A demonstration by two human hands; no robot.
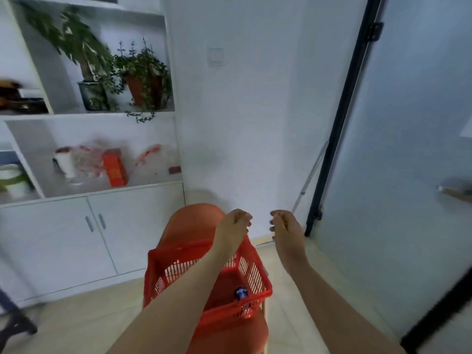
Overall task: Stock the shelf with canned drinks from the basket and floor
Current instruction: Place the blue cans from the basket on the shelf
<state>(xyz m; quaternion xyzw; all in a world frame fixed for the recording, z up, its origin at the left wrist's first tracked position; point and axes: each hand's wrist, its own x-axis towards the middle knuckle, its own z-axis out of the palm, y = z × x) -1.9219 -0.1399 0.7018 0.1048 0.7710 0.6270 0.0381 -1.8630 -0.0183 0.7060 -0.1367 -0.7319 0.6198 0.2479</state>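
One can [241, 293] seen in basket [255, 272] | basket up on chair [189, 226], likely for reach | left hand [233, 223] and right hand [283, 223] loosely curled, empty | shelf [115, 190] to left

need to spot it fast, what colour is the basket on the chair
The basket is red, head view.

My left hand [233, 226] and my right hand [284, 226] are raised in front of me, near each other, with fingers loosely curled and holding nothing. My left forearm passes over the red basket [224, 315], which sits on an orange chair [191, 223]. One blue can [241, 293] is inside the basket. On my left is a white shelf [89, 116] with potted plants [143, 72].
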